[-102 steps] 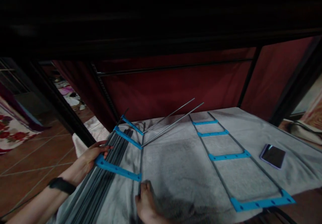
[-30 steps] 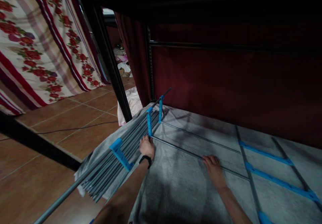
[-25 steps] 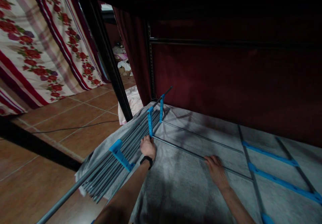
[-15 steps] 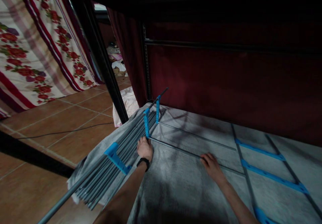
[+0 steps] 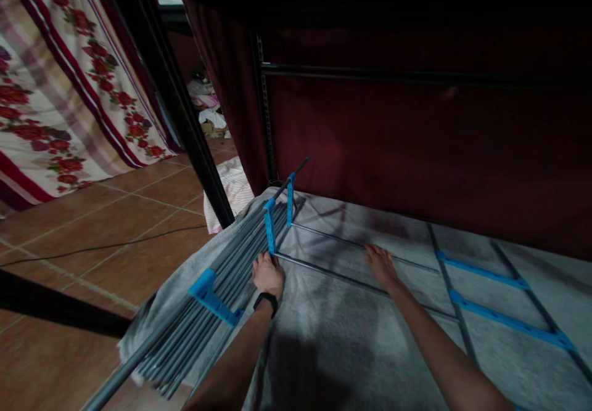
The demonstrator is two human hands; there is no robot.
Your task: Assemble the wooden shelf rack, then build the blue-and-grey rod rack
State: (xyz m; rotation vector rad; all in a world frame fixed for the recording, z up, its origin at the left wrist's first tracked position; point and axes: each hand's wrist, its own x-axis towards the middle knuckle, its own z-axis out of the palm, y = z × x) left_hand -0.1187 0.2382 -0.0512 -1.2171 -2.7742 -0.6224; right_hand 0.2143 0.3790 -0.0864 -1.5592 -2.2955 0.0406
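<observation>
My left hand (image 5: 268,274), with a black band on the wrist, has its fingers closed at the foot of an upright blue plastic connector (image 5: 269,226), where a near grey rod (image 5: 328,272) joins it. My right hand (image 5: 382,264) has its fingers closed on the far grey rod (image 5: 324,235), which runs from a second blue connector (image 5: 290,200). Its fingertips are partly hidden. One long pole (image 5: 139,358) passes through the tops of these connectors and a third, tilted blue connector (image 5: 215,300). Under that pole lies a bundle of loose grey tubes (image 5: 178,352).
At the right lies a second frame of rods with blue crosspieces (image 5: 513,320). Everything rests on a grey cloth (image 5: 324,337). A black metal post (image 5: 185,109) stands at left, a dark red curtain (image 5: 416,152) behind. A cable (image 5: 102,248) crosses the tiled floor.
My right hand has moved from the near rod to the far rod. My left hand stays at the connector's foot. The view has shifted slightly.
</observation>
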